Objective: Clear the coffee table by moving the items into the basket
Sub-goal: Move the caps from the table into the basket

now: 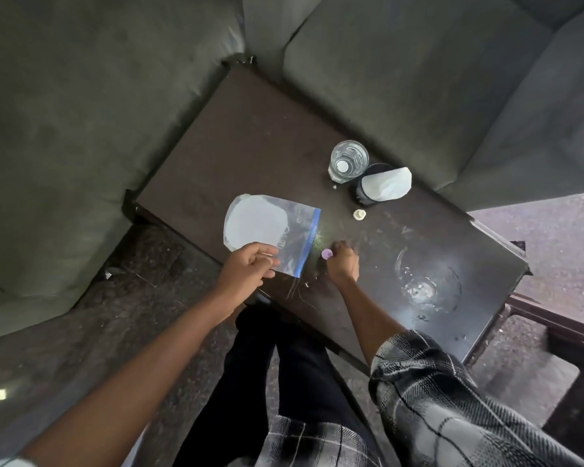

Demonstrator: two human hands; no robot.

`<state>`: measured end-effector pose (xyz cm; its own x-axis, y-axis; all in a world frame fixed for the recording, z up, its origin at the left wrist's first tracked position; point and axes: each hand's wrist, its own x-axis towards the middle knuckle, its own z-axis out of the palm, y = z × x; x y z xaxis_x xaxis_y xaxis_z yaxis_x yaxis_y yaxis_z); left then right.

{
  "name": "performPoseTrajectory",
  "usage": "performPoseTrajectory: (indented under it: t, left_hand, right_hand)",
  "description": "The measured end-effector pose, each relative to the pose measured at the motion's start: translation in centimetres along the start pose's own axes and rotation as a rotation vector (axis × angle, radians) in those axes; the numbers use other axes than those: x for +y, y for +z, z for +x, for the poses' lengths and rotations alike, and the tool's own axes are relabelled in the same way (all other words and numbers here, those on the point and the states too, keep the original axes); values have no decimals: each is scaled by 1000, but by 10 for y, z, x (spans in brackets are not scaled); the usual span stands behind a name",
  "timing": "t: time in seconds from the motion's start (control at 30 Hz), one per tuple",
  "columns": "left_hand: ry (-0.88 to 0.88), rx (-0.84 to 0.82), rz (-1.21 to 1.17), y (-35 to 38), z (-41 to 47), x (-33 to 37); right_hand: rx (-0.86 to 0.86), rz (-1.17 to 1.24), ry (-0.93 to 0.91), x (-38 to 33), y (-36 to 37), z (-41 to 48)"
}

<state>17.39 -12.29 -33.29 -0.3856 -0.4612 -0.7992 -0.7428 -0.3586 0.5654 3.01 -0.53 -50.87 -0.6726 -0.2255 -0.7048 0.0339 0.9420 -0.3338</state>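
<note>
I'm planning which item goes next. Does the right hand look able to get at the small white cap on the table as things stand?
Probably yes. The right hand is at the small purple piece, and the white cap lies just beyond it on bare table, with nothing between. The drinking glass stands farther back.

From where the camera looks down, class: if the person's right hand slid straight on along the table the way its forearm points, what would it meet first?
Probably the small purple disc, which already sits at the fingertips of the right hand. Beyond it the line runs toward the blue-edged zip bag held by the left hand; depth there is unclear.
</note>
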Motion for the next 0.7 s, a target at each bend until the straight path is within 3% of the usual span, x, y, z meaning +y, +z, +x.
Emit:
performPoseTrajectory:
  t: [0.13, 0.23, 0.37, 0.53, 0.7]
  left_hand:
    - [19, -18, 6, -1, 3, 7]
    - [14, -18, 3, -1, 4, 6]
    - [5, 9, 35, 0, 9, 5]
    - [108, -33, 127, 9, 16, 12]
    - [267, 124, 178, 13, 18, 17]
  right_hand:
    - [-97, -24, -36, 3, 11, 1]
    - [11, 79, 63, -3, 15, 4]
    - [43, 237, -23, -38, -6, -19]
    - [-269, 555, -181, -83, -51, -82]
    - [-556, 713, -163, -87, -77, -95]
